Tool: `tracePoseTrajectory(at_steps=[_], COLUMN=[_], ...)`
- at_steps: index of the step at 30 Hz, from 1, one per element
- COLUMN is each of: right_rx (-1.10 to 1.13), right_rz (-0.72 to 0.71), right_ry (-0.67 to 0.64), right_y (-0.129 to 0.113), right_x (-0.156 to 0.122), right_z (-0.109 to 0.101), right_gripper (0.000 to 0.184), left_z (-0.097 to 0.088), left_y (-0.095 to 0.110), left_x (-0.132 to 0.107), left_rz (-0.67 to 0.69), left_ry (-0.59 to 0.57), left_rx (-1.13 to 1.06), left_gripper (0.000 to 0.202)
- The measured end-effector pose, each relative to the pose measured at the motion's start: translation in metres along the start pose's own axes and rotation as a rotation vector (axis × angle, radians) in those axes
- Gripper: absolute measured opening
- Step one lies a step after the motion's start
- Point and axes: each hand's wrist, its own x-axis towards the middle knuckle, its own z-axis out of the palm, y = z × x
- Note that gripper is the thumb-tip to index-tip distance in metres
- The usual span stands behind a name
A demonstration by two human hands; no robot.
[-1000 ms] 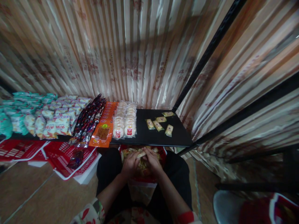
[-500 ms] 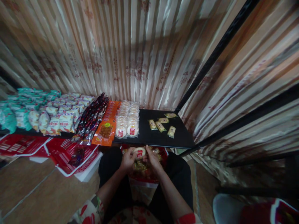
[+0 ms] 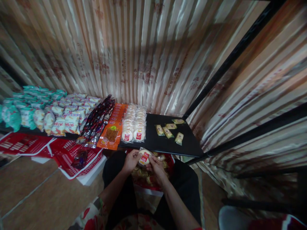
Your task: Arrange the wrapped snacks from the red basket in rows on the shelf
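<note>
Between my two hands is a round white packaged cracker with a red label, its face turned up toward me. My left hand pinches its left edge, while my right hand grips the right edge with the thumb on top. Just below sits a red basket between my knees, holding several small gold-wrapped snacks. Ahead on the black shelf stand two rows of similar white crackers in clear wrappers. Several small yellow packets lie scattered to their right.
Left along the shelf are an orange snack bag, dark shiny packets, white packets and teal packets. Red baskets stand below at left. Black metal bars slant up at right before a striped curtain.
The cracker has been tilted so its labelled face shows more fully. My right thumb has moved onto its front. The whole view has shifted slightly.
</note>
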Motion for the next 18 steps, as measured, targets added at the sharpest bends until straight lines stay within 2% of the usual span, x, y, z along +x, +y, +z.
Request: tracePoseTrajectory(at_steps=[6,9,13,16,18], right_rx=[0.095,0.186,0.28,0.306,0.235], right_rz=[-0.02,-0.048,-0.014,0.015,-0.053], right_ry=[0.113,0.14,0.17,0.195,0.189], right_y=[0.005,0.006,0.01,0.017,0.023], right_x=[-0.003,-0.006,-0.011,-0.011,-0.009], right_z=[0.011,0.019,0.028,0.032,0.033], right_gripper=[0.037,0.04,0.036,0.031,0.027], left_z=[-0.002,-0.003,-0.003,-0.002,0.001], left_y=[0.003,0.003,0.003,0.002,0.001], left_x=[-0.004,-0.008,-0.011,-0.011,-0.012], left_rz=[-0.088,-0.128,-0.186,-0.208,-0.201], left_ry=[-0.004,0.033,0.118,0.154,0.153], left_rx=[-0.12,-0.185,-0.298,-0.347,-0.378], left_gripper=[0.038,0.04,0.051,0.052,0.05])
